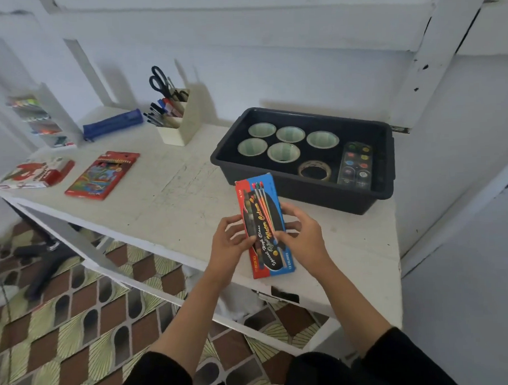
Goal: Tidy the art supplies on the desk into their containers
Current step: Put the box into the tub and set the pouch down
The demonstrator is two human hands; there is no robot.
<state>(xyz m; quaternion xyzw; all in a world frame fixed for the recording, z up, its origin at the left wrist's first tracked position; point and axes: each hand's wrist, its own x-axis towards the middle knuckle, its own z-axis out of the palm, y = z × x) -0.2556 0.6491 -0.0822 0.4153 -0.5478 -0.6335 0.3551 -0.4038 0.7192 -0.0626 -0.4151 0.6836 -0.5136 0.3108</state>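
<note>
Soft, cool, bluish light fills the scene evenly, and the pen holder (177, 120) throws a faint shadow rightward onto the wall (271, 75). Wide-angle distortion bends the desk (173, 181) edge. The left of the frame is blurred.

On the desk (171, 196), the tray (305, 197) sits at the right, holding five cups (283, 152) to the left, tape (314, 170) before them and a palette (356, 166) at the right end. Behind centre stands the holder (180, 131), with the pencil case (113, 124) to its left. The pencil box (103, 175) lies front-left. Before the tray, the left hand (231, 242) and right hand (304, 236) hold the paint box (263, 227).
</note>
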